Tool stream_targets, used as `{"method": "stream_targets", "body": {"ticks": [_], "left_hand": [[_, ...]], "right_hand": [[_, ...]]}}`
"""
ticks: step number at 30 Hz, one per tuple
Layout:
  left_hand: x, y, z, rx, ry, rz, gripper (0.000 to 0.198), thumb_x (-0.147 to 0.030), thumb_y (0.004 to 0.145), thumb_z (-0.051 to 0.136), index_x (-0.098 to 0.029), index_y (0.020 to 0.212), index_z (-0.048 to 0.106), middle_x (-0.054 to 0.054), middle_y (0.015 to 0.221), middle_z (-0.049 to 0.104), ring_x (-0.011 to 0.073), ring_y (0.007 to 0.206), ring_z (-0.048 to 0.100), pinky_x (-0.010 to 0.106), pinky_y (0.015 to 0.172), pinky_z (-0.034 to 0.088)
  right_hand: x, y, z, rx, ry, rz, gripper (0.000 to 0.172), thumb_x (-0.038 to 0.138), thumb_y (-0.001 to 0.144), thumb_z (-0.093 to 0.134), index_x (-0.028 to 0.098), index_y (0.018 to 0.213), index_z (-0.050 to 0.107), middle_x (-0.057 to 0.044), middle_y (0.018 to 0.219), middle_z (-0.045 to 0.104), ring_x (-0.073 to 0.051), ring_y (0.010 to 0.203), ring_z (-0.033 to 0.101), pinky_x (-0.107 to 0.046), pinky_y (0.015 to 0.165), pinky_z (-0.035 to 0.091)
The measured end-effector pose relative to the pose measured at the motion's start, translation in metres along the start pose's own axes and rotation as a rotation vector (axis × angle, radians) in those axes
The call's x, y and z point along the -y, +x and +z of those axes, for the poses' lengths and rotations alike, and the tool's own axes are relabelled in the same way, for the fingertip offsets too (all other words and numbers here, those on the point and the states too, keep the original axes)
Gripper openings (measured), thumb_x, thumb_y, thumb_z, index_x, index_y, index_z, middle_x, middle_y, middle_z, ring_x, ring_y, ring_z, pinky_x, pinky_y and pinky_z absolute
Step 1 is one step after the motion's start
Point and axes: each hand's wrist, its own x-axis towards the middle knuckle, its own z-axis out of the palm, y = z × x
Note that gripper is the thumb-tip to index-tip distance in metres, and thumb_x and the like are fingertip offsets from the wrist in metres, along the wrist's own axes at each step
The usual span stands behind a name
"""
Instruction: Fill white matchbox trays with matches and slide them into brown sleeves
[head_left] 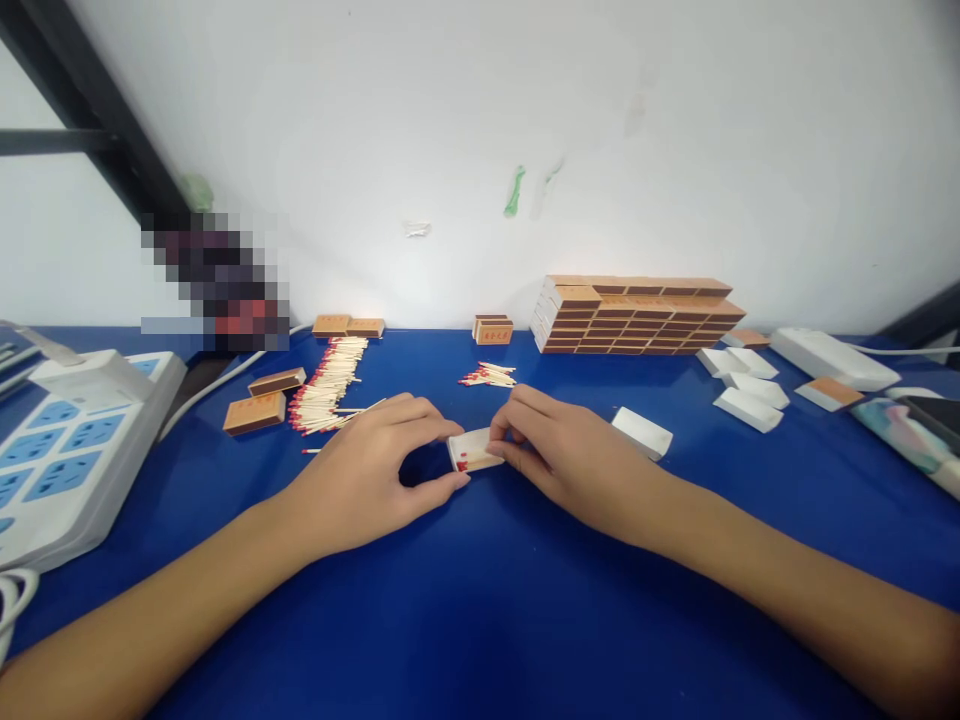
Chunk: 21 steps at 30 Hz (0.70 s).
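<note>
A small white matchbox tray [475, 440] lies in front of me, with a few red-headed matches [463, 461] inside at its near side. My left hand [375, 465] curves round the tray's left end, forefinger at the far corner and thumb at the near one. At the right end, my right hand [570, 450] is closed in a pinch over the tray, where the match sticks run under its fingertips. The exact contact there is partly hidden. Behind the tray is a small pile of loose matches [491, 374]. A larger row of matches [330, 385] spreads beyond my left hand.
Stacked matchboxes [637, 315] stand against the wall. More matchboxes [255, 412] lie at left. White trays [750, 390] are at right, one tray [643, 432] beside my right hand. A power strip [82, 440] is at left, a white device [832, 358] at far right.
</note>
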Motion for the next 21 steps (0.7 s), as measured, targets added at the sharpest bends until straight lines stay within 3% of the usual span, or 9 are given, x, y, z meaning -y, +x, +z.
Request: {"method": "stream_targets", "body": {"ticks": [12, 18, 21], "left_hand": [[0.000, -0.002, 0.001, -0.003, -0.013, 0.030, 0.028, -0.034, 0.095, 0.074, -0.021, 0.120, 0.074, 0.006, 0.111, 0.074, 0.0239, 0.102, 0.068, 0.039, 0.088, 0.055], [0.000, -0.003, 0.001, 0.006, -0.019, 0.020, 0.029, -0.034, 0.095, 0.073, -0.022, 0.121, 0.074, 0.005, 0.112, 0.073, 0.0233, 0.103, 0.067, 0.039, 0.089, 0.055], [0.000, -0.002, 0.002, 0.007, -0.020, 0.026, 0.029, -0.034, 0.096, 0.073, -0.022, 0.122, 0.073, 0.005, 0.112, 0.073, 0.0227, 0.102, 0.067, 0.039, 0.089, 0.055]], "right_hand": [[0.006, 0.000, 0.001, 0.040, 0.162, 0.034, 0.010, 0.024, 0.105, 0.056, 0.023, 0.097, 0.061, -0.004, 0.100, 0.067, -0.017, 0.080, 0.062, -0.031, 0.068, 0.046], [-0.029, 0.012, 0.006, -0.234, 0.107, 0.139, 0.008, 0.027, 0.101, 0.061, 0.022, 0.103, 0.067, -0.004, 0.096, 0.064, -0.018, 0.079, 0.059, -0.033, 0.072, 0.046], [-0.049, 0.018, 0.009, -0.256, 0.041, 0.179, 0.011, 0.027, 0.098, 0.065, 0.021, 0.107, 0.068, -0.005, 0.097, 0.063, -0.018, 0.081, 0.059, -0.033, 0.074, 0.046]]}}
